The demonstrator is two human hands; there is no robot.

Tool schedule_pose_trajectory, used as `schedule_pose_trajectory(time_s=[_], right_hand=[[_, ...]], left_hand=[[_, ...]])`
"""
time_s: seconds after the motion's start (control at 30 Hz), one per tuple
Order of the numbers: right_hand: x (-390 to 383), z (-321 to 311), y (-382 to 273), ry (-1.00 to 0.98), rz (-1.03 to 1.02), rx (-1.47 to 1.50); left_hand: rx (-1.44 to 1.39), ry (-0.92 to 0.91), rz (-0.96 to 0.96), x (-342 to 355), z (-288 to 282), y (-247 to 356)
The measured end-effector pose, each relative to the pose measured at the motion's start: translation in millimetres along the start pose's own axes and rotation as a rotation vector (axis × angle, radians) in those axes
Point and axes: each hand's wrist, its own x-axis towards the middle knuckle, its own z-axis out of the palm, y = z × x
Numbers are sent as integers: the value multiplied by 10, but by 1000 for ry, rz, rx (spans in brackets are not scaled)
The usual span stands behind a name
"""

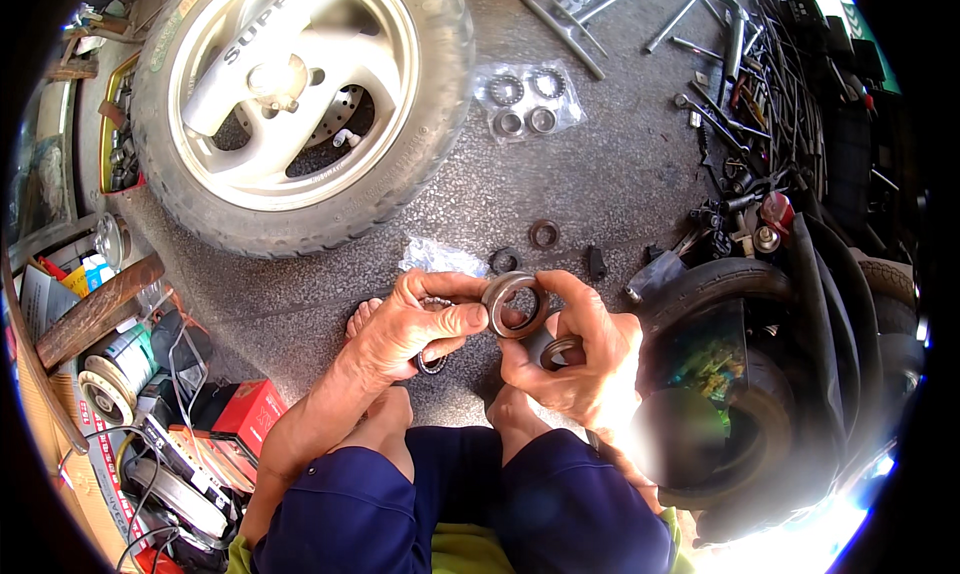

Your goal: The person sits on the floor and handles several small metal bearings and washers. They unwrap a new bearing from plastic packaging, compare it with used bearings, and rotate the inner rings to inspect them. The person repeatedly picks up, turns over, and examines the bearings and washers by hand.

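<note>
Between both hands is a brownish metal ring, like a bearing race, tilted so that its hole shows. The thumb and fingers of my left hand pinch its left side. My right hand has its index finger and thumb at the right side of that ring. A second metal ring is tucked in the right palm, under the curled fingers. Below the left fingers a caged ball-bearing ring hangs, partly hidden by them. On the floor beyond lie a dark ring and a brown ring.
A tyred wheel lies at the far left. Near it sit a clear bag with bearing parts and a crumpled plastic bag. Tools, including wrenches, crowd the far right; tyres stand at right. A red box is at left.
</note>
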Motion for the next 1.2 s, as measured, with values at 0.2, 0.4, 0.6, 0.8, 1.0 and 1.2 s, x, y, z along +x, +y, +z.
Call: schedule_pose_trajectory(time_s=[0.2, 0.4, 0.6, 0.8, 1.0, 1.2], right_hand=[[55, -79, -51, -131, 178, 228], [147, -18, 121, -86, 263, 682], [419, -195, 150, -195, 57, 547], [479, -247, 31, -134, 80, 659], [486, -200, -35, -76, -65, 594], [478, -303, -62, -78, -136, 507]], left_hand=[[-223, -76, -7, -4, -37, -19], [-252, -136, 19, 74, 33, 146], [-224, -208, 84, 152, 87, 375], [-239, -319, 172, 266, 161, 505], [-128, -317, 294, 237, 134, 535], [-64, -295, 301, 193, 290, 591]])
